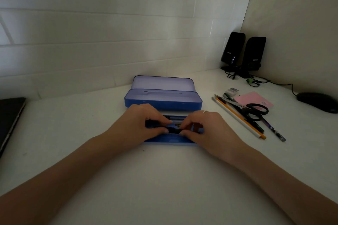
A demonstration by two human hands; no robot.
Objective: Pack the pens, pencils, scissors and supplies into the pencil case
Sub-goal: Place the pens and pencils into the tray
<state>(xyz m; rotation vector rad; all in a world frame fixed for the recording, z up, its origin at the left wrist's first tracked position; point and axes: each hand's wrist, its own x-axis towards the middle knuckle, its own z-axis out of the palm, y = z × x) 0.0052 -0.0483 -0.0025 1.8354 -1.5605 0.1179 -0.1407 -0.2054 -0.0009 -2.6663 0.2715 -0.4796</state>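
White desk [164, 179] and pale tiled wall [91, 33] are framing a dim corner where a person is working with both bare hands. Left hand [140, 124] and right hand [206, 129] are meeting over a blue tray [170, 139] lying flat on the desk, fingers and thumbs pinching together on a small dark object [172, 130] between them; what that object is cannot be told. Just beyond the hands, the blue pencil case [163, 101] is sitting open and touching the far edge of the tray, its lid [162, 83] leaning back toward the wall. Off to the right of the right hand, scissors [254, 110] with black handles are lying across a bundle of pencils [237, 118] and pens [273, 129], next to a pink notepad [254, 99] and a small eraser [231, 91]. Farther right, a black mouse [318, 101] is resting on the desk, and two black speakers [243, 53] are standing in the corner. Far to the left of the left hand, a dark laptop [10, 120] is lying at the desk's edge.
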